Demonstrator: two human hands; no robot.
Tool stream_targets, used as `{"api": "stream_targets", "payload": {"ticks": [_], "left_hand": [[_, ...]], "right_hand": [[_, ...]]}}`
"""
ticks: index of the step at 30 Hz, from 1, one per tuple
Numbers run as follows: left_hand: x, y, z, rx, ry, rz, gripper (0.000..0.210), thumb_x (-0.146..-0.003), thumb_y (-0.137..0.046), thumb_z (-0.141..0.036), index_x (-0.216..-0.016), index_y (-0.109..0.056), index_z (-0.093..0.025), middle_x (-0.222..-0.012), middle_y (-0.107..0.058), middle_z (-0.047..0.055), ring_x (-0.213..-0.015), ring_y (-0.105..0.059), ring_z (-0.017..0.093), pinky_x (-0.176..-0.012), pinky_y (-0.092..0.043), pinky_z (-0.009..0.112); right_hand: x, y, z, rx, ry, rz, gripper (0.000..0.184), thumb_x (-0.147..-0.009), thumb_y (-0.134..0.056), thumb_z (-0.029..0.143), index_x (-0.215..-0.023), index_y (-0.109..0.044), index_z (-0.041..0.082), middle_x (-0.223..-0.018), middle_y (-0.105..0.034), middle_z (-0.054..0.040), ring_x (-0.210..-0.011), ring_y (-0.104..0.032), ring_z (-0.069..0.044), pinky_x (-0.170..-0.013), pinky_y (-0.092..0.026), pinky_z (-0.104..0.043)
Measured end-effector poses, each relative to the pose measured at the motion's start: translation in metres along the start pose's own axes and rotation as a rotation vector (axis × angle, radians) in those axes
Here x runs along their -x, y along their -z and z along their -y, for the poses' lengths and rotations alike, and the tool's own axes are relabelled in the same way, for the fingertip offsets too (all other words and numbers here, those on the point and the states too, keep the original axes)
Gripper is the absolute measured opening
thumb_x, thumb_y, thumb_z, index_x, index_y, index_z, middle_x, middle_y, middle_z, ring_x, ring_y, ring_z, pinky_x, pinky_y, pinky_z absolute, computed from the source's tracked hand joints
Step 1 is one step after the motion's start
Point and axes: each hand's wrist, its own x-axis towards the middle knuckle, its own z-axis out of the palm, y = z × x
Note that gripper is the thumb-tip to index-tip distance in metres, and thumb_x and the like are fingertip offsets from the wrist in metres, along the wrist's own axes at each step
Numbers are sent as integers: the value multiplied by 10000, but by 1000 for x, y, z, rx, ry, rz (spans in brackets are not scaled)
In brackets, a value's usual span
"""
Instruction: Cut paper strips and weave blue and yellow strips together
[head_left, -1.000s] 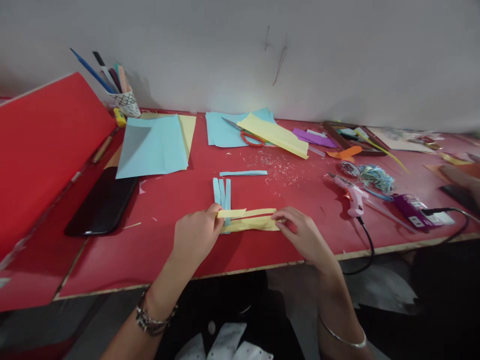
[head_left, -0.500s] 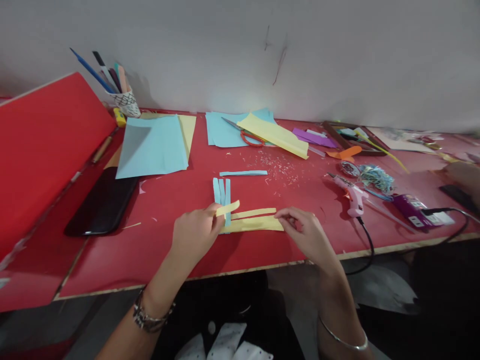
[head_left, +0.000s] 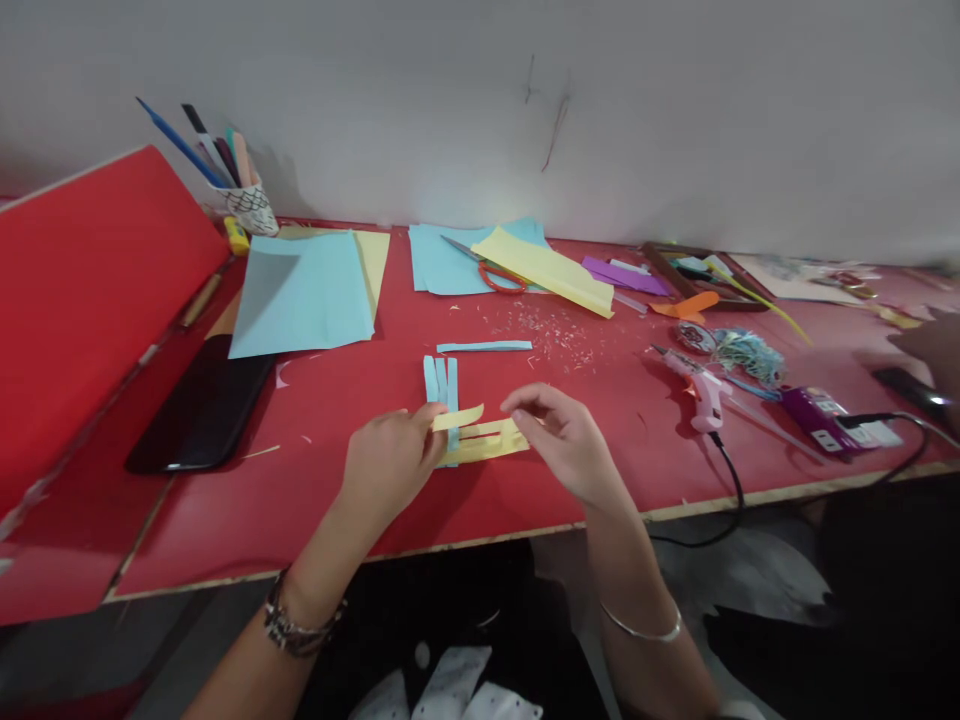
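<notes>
In the head view, my left hand (head_left: 394, 455) pinches a yellow paper strip (head_left: 459, 418) between thumb and fingers, its free end pointing right. Beneath it lie light-blue paper strips (head_left: 441, 378), side by side and upright, crossed low down by yellow strips (head_left: 487, 448) running to the right. My right hand (head_left: 562, 440) hovers just right of the held strip, above the yellow strips. Its fingers are bent, with thumb and forefinger slightly apart and nothing visible between them. A loose blue strip (head_left: 484, 346) rests farther back on the red table.
Behind lie blue sheets, red-handled scissors (head_left: 502, 278) and a folded yellow sheet (head_left: 544, 270). To the right are a pink glue gun (head_left: 705, 395) with its cord and a purple box (head_left: 817, 420). A black phone (head_left: 206, 410) lies left. Another person's hand (head_left: 934, 350) shows at far right.
My right hand has moved left and slightly up, from the yellow strips' right ends toward the held strip. My left hand stays nearly in place, still pinching that strip.
</notes>
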Motion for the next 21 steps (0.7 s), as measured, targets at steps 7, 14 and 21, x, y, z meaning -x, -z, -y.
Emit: {"api": "stream_targets", "payload": {"ticks": [7,14,21], "left_hand": [[-1,-2,3,13,-70,-66,331,-838,-306,-261,-851,-616,-145,-659,-620,87,-771,-608,223,-635,-423,268],[-1,-2,3,13,-69,-78,326,-832,-299,-263,-807,-603,-146,-628,-598,77,-688,-598,205,-604,-414,260],[0,-2,4,8,-69,-83,331,-825,-294,-268,-775,-601,-154,-593,-581,64,-627,-583,191,-572,-399,252]], "right_hand": [[-13,-18,16,-195,-48,66,75,-756,-467,194,-791,-532,187,-703,-531,24,-575,-495,-56,-508,-426,-176],[-15,-20,15,-228,-31,102,65,-759,-475,196,-778,-537,190,-689,-514,31,-578,-495,-52,-493,-429,-168],[-13,-18,16,-199,-29,83,76,-758,-463,191,-777,-536,185,-709,-535,28,-592,-501,-54,-514,-426,-178]]}}
